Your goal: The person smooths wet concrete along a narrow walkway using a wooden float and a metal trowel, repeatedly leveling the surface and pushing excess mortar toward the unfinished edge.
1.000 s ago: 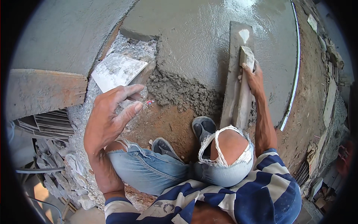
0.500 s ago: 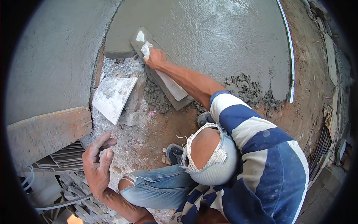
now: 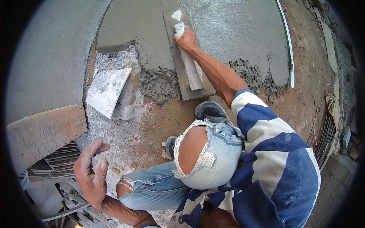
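My right hand (image 3: 186,40) grips the pale handle (image 3: 191,72) of a long trowel or float (image 3: 173,53), which lies flat on wet grey cement (image 3: 235,26). The float's near end rests by a rough, lumpy cement edge (image 3: 157,85). My left hand (image 3: 92,171) hangs open at lower left beside my knee, thumb and curled fingers apart, with nothing in it. A chipped white tile (image 3: 107,91) leans on rubble above that hand.
A wooden board (image 3: 45,135) borders a grey slab (image 3: 53,64) at left, above stacked dark tiles (image 3: 55,159) and broken pieces. A pale straight strip (image 3: 289,45) edges the wet cement. Dirt, planks and debris line the right. My sandalled foot (image 3: 213,114) is near the cement.
My right hand and the float swept left and forward, then swung slightly back right to a more upright angle. My left hand dropped lower and to the left. The view has shifted too.
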`<action>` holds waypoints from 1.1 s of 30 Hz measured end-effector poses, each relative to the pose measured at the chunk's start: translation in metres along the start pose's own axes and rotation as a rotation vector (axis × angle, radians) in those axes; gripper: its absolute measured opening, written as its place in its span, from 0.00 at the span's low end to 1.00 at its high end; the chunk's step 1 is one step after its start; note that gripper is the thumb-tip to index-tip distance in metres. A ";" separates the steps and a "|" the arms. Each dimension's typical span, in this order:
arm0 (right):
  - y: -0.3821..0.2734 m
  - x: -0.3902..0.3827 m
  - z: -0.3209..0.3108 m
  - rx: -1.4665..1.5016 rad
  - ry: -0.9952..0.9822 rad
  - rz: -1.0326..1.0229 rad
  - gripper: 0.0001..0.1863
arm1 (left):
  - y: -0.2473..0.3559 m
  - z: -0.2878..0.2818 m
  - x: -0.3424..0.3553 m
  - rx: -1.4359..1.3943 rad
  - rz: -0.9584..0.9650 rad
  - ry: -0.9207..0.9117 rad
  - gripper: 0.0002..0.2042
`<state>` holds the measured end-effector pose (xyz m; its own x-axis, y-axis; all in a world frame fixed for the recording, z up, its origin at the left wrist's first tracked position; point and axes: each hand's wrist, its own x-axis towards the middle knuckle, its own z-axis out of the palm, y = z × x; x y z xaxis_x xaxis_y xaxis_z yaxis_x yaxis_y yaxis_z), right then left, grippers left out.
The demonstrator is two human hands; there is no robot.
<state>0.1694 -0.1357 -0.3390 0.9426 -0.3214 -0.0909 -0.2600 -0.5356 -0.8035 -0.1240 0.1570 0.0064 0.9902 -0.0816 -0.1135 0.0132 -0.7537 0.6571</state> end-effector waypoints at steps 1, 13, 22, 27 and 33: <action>0.013 0.000 -0.011 0.025 0.027 0.002 0.28 | 0.002 0.002 -0.003 -0.010 0.006 -0.013 0.26; 0.135 -0.024 -0.137 -0.007 0.300 -0.042 0.18 | 0.024 0.005 -0.033 0.112 0.116 -0.147 0.27; 0.192 -0.088 -0.283 -0.081 0.534 0.083 0.23 | 0.019 -0.005 -0.035 0.107 0.132 -0.004 0.25; 0.103 -0.067 -0.268 0.313 0.278 0.107 0.21 | 0.018 0.014 0.017 -0.044 0.351 -0.121 0.21; -0.036 -0.048 -0.096 0.516 -0.102 -0.069 0.18 | 0.012 0.011 0.021 0.008 0.109 -0.097 0.22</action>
<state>0.1138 -0.1755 -0.2491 0.9762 -0.2072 -0.0639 -0.0841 -0.0901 -0.9924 -0.1050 0.1390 0.0042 0.9676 -0.2256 -0.1138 -0.0950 -0.7422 0.6634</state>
